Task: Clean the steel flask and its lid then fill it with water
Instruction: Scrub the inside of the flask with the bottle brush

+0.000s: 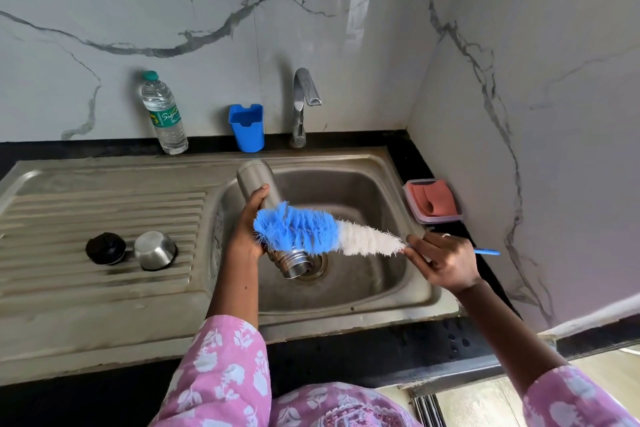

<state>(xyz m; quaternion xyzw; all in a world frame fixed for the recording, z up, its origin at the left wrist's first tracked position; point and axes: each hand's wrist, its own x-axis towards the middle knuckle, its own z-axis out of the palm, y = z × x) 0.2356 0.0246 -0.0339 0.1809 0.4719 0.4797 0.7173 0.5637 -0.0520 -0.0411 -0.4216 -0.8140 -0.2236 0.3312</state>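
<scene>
Left hand [247,229] grips the steel flask [254,180], mouth toward five o'clock. Right hand [441,262], pinching the bottle brush [311,230], should steer bristles inside.

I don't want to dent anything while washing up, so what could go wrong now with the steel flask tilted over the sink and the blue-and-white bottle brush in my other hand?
The left hand grips the cylindrical steel flask, tilted mouth-down over the steel sink; if wet, it might slip and dent. The right hand pinches the blue-and-white bristled bottle brush by its thin handle, so pushing into the narrow mouth may wobble and spatter.
</scene>
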